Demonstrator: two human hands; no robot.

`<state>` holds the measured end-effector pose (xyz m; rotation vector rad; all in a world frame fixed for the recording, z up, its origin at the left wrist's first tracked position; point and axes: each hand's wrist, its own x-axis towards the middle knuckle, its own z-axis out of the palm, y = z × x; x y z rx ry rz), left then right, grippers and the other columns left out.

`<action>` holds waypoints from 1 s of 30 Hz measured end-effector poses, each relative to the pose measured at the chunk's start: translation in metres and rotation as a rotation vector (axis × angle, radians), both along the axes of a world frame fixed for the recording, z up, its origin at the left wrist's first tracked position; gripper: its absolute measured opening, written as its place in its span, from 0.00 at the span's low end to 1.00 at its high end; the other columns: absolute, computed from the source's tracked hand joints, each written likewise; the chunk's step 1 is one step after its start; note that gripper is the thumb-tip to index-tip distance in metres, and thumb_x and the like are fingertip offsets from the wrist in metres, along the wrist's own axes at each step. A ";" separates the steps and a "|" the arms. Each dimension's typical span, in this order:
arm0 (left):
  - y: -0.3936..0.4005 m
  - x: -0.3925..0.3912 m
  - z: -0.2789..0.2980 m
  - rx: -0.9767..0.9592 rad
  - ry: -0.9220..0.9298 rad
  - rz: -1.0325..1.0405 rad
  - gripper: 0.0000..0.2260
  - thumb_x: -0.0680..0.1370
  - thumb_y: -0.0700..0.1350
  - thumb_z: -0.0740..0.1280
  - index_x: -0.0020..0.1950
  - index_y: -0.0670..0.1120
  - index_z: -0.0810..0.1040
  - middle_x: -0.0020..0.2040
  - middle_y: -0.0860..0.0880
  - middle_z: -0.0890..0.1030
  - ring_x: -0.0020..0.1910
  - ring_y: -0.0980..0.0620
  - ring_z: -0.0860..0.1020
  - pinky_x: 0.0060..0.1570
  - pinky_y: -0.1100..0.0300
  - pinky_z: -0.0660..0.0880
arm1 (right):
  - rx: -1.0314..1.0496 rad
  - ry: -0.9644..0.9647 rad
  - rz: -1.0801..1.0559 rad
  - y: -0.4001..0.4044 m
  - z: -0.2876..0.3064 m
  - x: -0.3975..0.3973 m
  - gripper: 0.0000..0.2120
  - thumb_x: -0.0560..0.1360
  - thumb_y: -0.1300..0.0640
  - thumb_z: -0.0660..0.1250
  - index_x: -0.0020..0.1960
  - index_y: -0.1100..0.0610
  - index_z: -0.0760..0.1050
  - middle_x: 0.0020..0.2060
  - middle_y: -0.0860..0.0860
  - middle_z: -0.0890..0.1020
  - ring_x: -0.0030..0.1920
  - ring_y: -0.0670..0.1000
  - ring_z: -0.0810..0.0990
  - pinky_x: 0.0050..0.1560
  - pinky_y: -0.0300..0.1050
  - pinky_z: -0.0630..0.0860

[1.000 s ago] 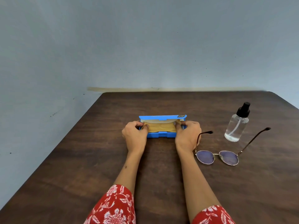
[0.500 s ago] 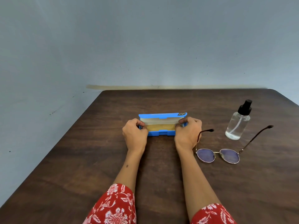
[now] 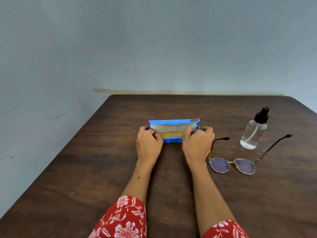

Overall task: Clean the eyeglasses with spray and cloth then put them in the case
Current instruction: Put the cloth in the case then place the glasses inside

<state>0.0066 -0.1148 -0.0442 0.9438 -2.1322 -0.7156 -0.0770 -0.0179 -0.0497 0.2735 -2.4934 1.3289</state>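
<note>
1. Two hands are on a blue case (image 3: 173, 140) in the middle of a brown table (image 3: 85, 169).
2. The left hand (image 3: 148, 143) has its fingers curled around the left end of the case and holds it.
3. The right hand (image 3: 198, 143) has its fingers curled around the right end of the case and holds it too.
4. The case lid stands up at the far side, so the case is open. A yellow cloth (image 3: 172, 133) lies inside it.
5. Round eyeglasses (image 3: 232, 165) lie on the table just right of the right hand. Their arms are spread open and point away to the far side.
6. A clear spray bottle (image 3: 253, 133) with a black top stands upright, to the right of the case and farther away than the eyeglasses.
7. Both sleeves (image 3: 123, 219) are red with white flowers.
</note>
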 end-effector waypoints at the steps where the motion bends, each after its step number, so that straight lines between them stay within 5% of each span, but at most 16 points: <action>1: -0.001 0.000 0.000 -0.004 -0.004 0.001 0.11 0.75 0.39 0.60 0.44 0.37 0.82 0.58 0.43 0.75 0.52 0.46 0.76 0.49 0.56 0.73 | 0.004 -0.002 0.000 0.000 0.000 0.000 0.19 0.77 0.55 0.58 0.40 0.67 0.80 0.56 0.61 0.72 0.54 0.58 0.70 0.54 0.51 0.69; 13: 0.001 0.003 -0.004 0.001 0.084 -0.006 0.08 0.75 0.38 0.62 0.45 0.39 0.82 0.61 0.43 0.74 0.56 0.48 0.76 0.50 0.61 0.72 | -0.093 0.236 -0.040 0.001 -0.006 0.013 0.05 0.74 0.62 0.64 0.46 0.64 0.72 0.55 0.63 0.73 0.49 0.62 0.73 0.48 0.51 0.70; 22: 0.016 0.022 -0.004 0.010 0.271 -0.010 0.08 0.70 0.31 0.63 0.42 0.40 0.79 0.67 0.39 0.68 0.69 0.46 0.67 0.57 0.63 0.65 | -0.100 0.370 0.137 0.005 -0.001 0.059 0.20 0.76 0.61 0.54 0.66 0.68 0.65 0.67 0.66 0.67 0.67 0.63 0.67 0.65 0.52 0.68; 27: 0.038 0.032 0.002 -0.021 0.425 0.060 0.09 0.73 0.34 0.62 0.52 0.39 0.76 0.66 0.40 0.69 0.66 0.46 0.68 0.59 0.62 0.65 | -0.170 0.550 0.342 0.019 0.013 0.082 0.16 0.76 0.65 0.58 0.64 0.63 0.66 0.67 0.61 0.70 0.65 0.55 0.70 0.57 0.43 0.75; 30: 0.053 0.032 0.004 -0.093 0.535 0.004 0.12 0.76 0.43 0.59 0.54 0.39 0.75 0.59 0.43 0.74 0.59 0.47 0.73 0.56 0.55 0.72 | -0.264 0.681 0.427 0.039 0.026 0.088 0.15 0.77 0.67 0.57 0.63 0.61 0.66 0.65 0.62 0.71 0.65 0.54 0.71 0.63 0.34 0.69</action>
